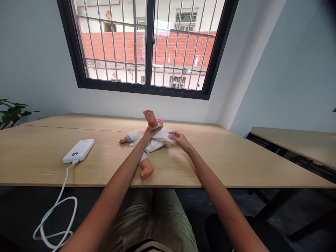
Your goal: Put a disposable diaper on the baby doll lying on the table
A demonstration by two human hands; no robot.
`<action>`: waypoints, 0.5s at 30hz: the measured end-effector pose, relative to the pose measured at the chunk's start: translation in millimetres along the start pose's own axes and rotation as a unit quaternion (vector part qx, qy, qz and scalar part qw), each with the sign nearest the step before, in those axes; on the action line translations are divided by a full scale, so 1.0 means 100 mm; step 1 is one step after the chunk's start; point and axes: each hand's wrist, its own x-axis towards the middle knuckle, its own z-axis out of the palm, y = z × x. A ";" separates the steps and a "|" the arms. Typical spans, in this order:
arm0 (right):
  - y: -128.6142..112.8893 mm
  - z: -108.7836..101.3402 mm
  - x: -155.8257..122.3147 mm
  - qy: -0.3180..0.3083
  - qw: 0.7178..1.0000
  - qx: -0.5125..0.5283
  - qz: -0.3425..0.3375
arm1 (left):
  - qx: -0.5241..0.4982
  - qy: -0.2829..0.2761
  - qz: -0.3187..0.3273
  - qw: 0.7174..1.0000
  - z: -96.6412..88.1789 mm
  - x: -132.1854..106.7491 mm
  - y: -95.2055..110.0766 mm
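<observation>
— White paper nappy point(161, 137) bunched round a baby doll point(141, 140), lying on the wooden desk point(223, 164). What are the hands on?

— The left hand point(150, 133) is wrapped round the doll's raised lower leg, fingers closed just below the foot point(149, 118), so that leg stands up off the desk.

— And the right hand point(180, 140)?

— Out at the far side of the nappy, thumb and fingertips point(172, 134) pressed together, seemingly pinching its loose edge.

— Where exactly is the doll?

— On its back, it seems, near the middle of the desk, its other leg point(146, 169) lying towards the person and a blue-cuffed arm point(127, 138) out to the left. The head is mostly hidden, so I can't tell how it's turned.

— Anything else close by?

— A white power bank point(78, 151) sits on the desk, well apart from both hands, with its white cable point(56, 213) trailing over the near edge.
</observation>
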 end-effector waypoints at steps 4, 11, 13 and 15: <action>-0.15 0.01 -0.08 -0.019 0.998 0.045 0.035 | -0.005 -0.001 -0.005 1.000 0.00 0.00 0.00; -0.26 -0.08 -0.14 -0.058 0.995 0.025 0.074 | -0.012 0.000 -0.005 1.000 0.00 0.01 -0.02; -0.25 -0.11 -0.14 -0.079 0.992 -0.043 0.094 | -0.010 -0.001 -0.004 1.000 0.00 0.01 -0.02; -0.22 -0.12 -0.13 -0.098 0.986 -0.082 0.104 | -0.012 0.000 -0.002 1.000 0.00 0.00 -0.01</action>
